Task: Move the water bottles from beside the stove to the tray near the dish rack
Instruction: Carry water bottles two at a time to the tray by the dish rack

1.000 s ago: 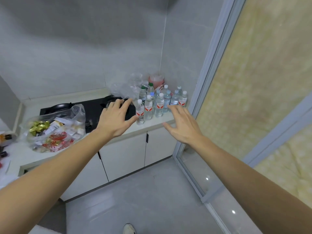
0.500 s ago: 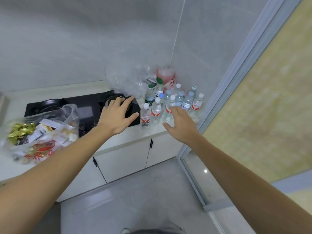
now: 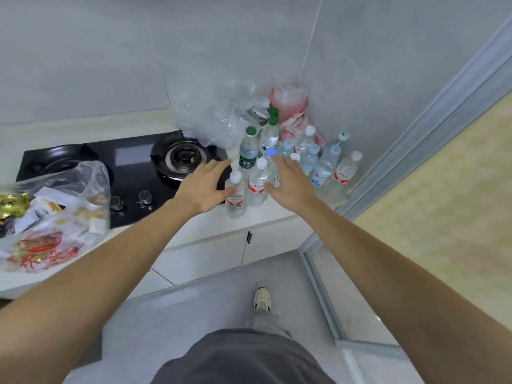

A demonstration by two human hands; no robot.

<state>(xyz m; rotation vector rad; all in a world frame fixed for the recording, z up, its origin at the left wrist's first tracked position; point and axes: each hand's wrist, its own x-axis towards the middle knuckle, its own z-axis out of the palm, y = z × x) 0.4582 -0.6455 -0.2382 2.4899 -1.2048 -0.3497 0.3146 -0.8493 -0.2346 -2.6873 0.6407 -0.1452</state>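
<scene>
The fingers (image 3: 219, 166) of the left hand (image 3: 202, 187) are spread apart and extended, with nothing yet enclosed; the thumb lies beside the nearest clear plastic bottle with a white cap and red label (image 3: 235, 196), though contact cannot be confirmed. The fingers (image 3: 279, 164) of the right hand (image 3: 291, 181) are likewise held apart and empty, reaching over the front row toward a second white-capped, red-labelled bottle (image 3: 257, 187).

The cluster of small clear water bottles (image 3: 304, 162) stands upright and tightly packed on the pale countertop (image 3: 263, 214), between the black glass gas stove (image 3: 155, 164) and the grey tiled corner wall (image 3: 360, 79). Two taller green-capped bottles (image 3: 249, 151) stand behind the front row. Neither the tray nor the dish rack is seen in this view.

The step in hand is judged to be the first grasp, so nothing has been moved yet. A front bottle should be taken in each hand, gripped around the body below the shoulder instead of by the cap. The bottles should be lifted straight up before being drawn back, since neighbours stand touching and could be toppled. The crumpled clear plastic bag (image 3: 210, 120) behind and the burner to the left should be kept clear of.
</scene>
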